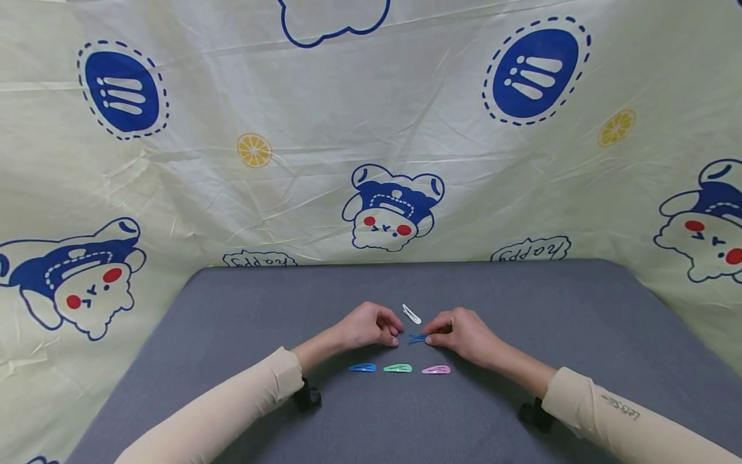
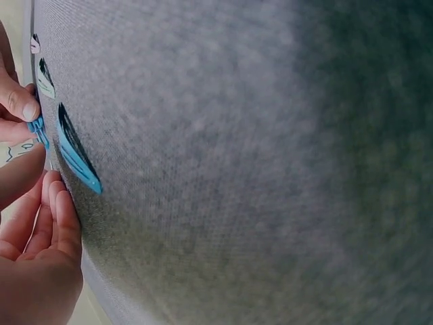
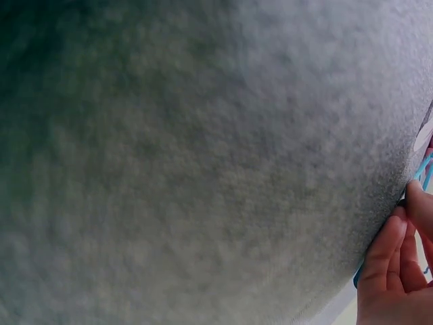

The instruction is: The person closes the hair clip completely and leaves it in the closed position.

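My right hand [image 1: 466, 333] pinches a blue snap hair clip [image 1: 415, 338] between thumb and fingertips, just above or on the table. Its two arms look spread apart, and the left wrist view also catches the blue clip [image 2: 39, 128] at the fingertips. Facing it from the left is my left hand [image 1: 370, 327], loosely bent and with nothing visible in its fingers, close to the clip's free end. Beyond the hands lies a white hair clip [image 1: 411, 314], its arms also parted. Nearer to me, a blue clip [image 1: 362, 367], a green clip [image 1: 397, 368] and a pink clip [image 1: 436, 369] form a row.
A grey cloth-covered table [image 1: 261, 296] spreads under both arms. Behind it hangs a pale printed curtain [image 1: 313, 103] with blue cartoon figures. A dark wrist device [image 1: 306, 396] sits at the left cuff, another dark device [image 1: 536, 415] at the right cuff.
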Available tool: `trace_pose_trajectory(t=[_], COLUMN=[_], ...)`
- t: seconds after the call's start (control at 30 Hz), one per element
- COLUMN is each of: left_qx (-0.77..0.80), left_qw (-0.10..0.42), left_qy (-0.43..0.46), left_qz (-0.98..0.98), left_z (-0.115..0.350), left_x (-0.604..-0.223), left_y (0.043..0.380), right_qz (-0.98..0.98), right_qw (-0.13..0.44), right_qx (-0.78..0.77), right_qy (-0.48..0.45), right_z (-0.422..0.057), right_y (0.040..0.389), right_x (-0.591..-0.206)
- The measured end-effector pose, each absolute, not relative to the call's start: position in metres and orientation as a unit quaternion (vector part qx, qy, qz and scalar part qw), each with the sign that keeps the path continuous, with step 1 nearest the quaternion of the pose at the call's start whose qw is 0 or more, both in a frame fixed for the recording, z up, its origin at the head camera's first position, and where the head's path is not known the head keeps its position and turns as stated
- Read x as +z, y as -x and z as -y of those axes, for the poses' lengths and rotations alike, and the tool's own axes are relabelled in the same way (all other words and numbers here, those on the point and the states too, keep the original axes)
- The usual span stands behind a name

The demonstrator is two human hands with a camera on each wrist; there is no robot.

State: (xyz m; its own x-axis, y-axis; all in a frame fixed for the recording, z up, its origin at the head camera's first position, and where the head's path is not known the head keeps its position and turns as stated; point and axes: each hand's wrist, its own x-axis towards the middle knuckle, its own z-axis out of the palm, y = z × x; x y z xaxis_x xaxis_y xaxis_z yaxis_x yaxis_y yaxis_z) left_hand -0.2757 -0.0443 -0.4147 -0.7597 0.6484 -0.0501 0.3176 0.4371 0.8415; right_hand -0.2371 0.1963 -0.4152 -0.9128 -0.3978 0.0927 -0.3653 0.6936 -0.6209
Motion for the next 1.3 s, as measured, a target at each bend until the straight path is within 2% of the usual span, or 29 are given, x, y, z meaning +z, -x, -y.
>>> trace_pose_trajectory(t=[0.37, 0.73, 1.3], left_qx=[0.448, 0.442, 0.463], left_qw=[0.198, 0.135, 0.070], left_qy=[-0.288, -0.310, -0.307], left_qz=[-0.823, -0.831, -0.829], left_z=[0.049, 0.057, 0.069], left_x=[-0.407, -0.401, -0.376], left_y=[0.274, 0.266, 0.245], right_qz=[-0.914, -0.913, -0.900], right_qw=[0.022, -0.004, -0.068], right_qx=[-0.350, -0.358, -0.404], right_qy=[0.203, 0.194, 0.147], right_z=[-0.197, -0.194, -0.182], right_y=[0.236, 0.228, 0.207], right_x=[-0.410, -0.399, -0.384])
